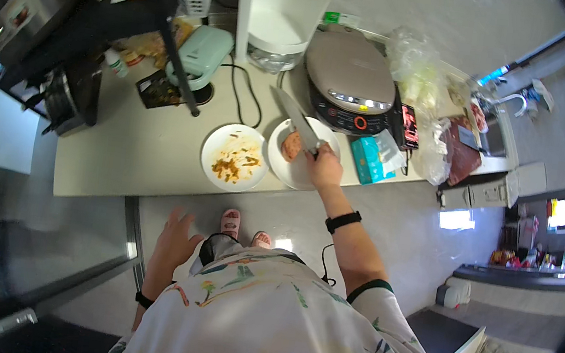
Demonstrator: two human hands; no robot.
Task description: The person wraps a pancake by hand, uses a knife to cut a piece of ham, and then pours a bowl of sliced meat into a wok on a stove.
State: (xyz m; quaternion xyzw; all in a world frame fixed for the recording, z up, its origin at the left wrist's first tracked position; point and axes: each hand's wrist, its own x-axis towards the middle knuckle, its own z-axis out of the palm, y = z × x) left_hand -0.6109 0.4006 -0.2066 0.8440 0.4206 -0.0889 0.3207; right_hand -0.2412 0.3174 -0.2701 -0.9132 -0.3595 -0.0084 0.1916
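My right hand (325, 167) grips the handle of a kitchen knife (300, 124), whose broad blade points up and to the left over a white plate (308, 182). On that plate lies a reddish-brown piece of food (292, 146), partly beside the blade. A second white plate (211, 146), touching or nearly touching it on the left, holds orange-brown food scraps (230, 169). My left hand (180, 237) hangs below the counter's front edge with fingers apart, holding nothing.
Behind the plates stands an electric griddle (352, 70) with its lid down. A turquoise tissue pack (370, 158) and a lit phone (409, 126) lie to the right, near plastic bags (434, 151). A mint-green appliance (205, 54) and a black rack leg (182, 83) stand at the left.
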